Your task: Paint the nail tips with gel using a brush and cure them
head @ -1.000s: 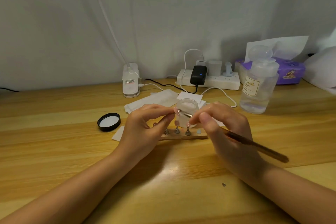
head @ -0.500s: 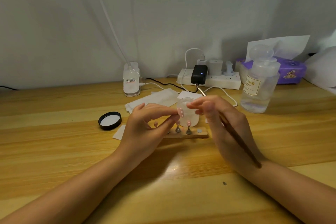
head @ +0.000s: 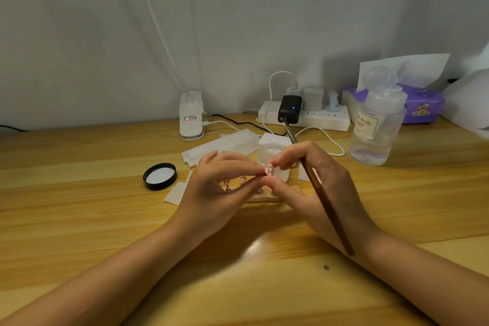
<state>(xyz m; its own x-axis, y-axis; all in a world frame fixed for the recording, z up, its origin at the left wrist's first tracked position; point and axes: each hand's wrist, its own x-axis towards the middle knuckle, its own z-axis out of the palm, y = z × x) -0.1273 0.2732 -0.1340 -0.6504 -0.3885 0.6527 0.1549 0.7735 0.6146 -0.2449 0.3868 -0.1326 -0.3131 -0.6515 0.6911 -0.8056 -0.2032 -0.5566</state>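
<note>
My left hand (head: 221, 185) pinches a pink nail tip with white dots (head: 269, 169) between thumb and forefinger, held above a wooden holder (head: 264, 197) that carries other pink tips on small metal stands. My right hand (head: 315, 182) touches the same tip with its fingertips while gripping a brown brush (head: 317, 188), whose metal end points up and away toward the wall. A small clear gel jar (head: 274, 152) stands just behind the fingers. Its black lid (head: 159, 176) lies to the left.
A clear bottle labelled NAIL (head: 375, 127) stands at the right, with a purple tissue pack (head: 420, 104) behind it. A white power strip (head: 304, 116) with chargers and a white clip lamp (head: 191, 119) sit by the wall. White wipes (head: 219, 148) lie behind the hands.
The brush has swung round: its handle pointed right and low a second ago, and its tip now points up toward the wall. My right fingers have closed in on the nail tip.
</note>
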